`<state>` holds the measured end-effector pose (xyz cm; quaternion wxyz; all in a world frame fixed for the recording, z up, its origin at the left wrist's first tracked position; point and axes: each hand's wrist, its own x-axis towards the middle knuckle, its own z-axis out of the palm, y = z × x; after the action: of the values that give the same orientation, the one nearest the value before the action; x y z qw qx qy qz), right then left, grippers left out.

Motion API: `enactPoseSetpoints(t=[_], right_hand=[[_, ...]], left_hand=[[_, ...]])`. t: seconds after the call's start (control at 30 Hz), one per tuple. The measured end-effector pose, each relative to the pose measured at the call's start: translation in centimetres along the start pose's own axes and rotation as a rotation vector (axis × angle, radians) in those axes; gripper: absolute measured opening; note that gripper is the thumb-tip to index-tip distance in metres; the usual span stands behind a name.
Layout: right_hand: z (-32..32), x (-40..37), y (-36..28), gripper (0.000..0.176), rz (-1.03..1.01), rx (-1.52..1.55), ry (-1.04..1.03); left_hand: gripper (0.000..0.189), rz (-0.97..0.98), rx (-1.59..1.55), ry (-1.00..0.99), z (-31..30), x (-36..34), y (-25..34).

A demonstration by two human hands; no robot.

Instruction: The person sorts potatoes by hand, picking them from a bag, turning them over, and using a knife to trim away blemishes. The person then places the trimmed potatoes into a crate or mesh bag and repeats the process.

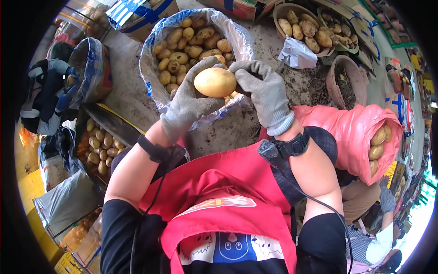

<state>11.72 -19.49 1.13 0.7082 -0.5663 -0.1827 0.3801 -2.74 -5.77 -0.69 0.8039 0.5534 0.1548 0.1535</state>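
Observation:
A smooth yellow potato (215, 82) lies in my left hand (194, 98), whose grey glove is wrapped round its left side and underside. My right hand (263, 89), gloved the same way, is at the potato's right end with its fingers curled in. Whether those fingers hold anything small is hidden from view. Right behind both hands stands a round container (150, 86) lined with clear plastic and taped in blue. Many loose potatoes (180, 58) fill it, some with dark patches of soil.
Potatoes fill a basket (278, 34) at the back right, beside an empty-looking pink tub (360, 86). A pink sack (337, 132) of potatoes lies at my right. A crate (121, 121) of potatoes stands at left. Co-workers (43, 93) sit at left and lower right.

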Motion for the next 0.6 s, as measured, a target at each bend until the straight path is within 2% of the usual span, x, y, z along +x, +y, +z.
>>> enactPoseSetpoints(t=[0.03, 0.1, 0.13, 0.17, 0.2, 0.27, 0.3, 0.33, 0.37, 0.4, 0.43, 0.5, 0.53, 0.6], right_hand=[[-0.1, -0.2, -0.6, 0.020, 0.049, 0.117, -0.007], [0.1, -0.7, -1.4, 0.019, 0.037, 0.034, -0.010], [0.2, -0.9, -1.9, 0.019, 0.030, -0.046, -0.009], [0.4, -1.1, -1.4, 0.018, -0.024, 0.007, -0.099], [0.2, -1.4, -0.9, 0.018, -0.038, 0.003, -0.101], [-0.5, -1.8, -0.4, 0.017, -0.028, 0.010, -0.171], [-0.5, -1.5, -0.3, 0.014, -0.065, 0.037, -0.124], [-0.2, -2.1, -1.2, 0.010, -0.049, 0.047, -0.097], [-0.7, -2.4, -2.1, 0.017, -0.167, -0.220, -0.137], [-0.9, -2.6, -2.6, 0.020, -0.202, -0.284, -0.191], [-1.3, -1.8, -0.8, 0.025, -0.308, -0.419, -0.170], [-2.3, -0.5, 2.8, 0.036, -0.518, -0.696, -0.080], [-2.3, -1.6, 1.1, 0.040, -0.289, -0.612, -0.091], [-2.5, -1.6, 1.5, 0.041, -0.277, -0.689, -0.080]], left_hand=[[0.091, 0.062, 0.096, -0.023, -0.2, 0.1, -0.1], [0.091, 0.139, 0.194, -0.052, 0.1, 0.0, 0.0], [0.095, 0.078, 0.116, -0.045, 0.5, -0.2, 0.3], [0.100, 0.015, 0.039, -0.038, 1.0, -0.5, 0.5], [0.100, 0.028, 0.042, -0.044, 1.3, -0.8, 0.4], [0.099, -0.010, 0.161, -0.042, 1.2, -1.0, 0.0], [0.089, 0.010, 0.211, -0.100, 0.8, -1.5, 0.1], [0.088, 0.026, 0.411, -0.092, 0.8, -1.9, 1.2], [0.086, 0.031, 0.376, -0.093, 1.6, -2.7, 3.2], [0.086, 0.118, 0.549, -0.035, 0.3, -2.9, 3.4], [0.079, 0.106, 0.500, 0.009, 0.0, -3.3, 5.2], [0.078, 0.088, 0.529, 0.178, -2.8, -4.5, 8.5], [0.072, 0.248, 0.542, 0.142, -6.3, -5.1, 9.1], [0.064, 0.226, 0.466, 0.131, -10.8, -8.8, 11.9]])
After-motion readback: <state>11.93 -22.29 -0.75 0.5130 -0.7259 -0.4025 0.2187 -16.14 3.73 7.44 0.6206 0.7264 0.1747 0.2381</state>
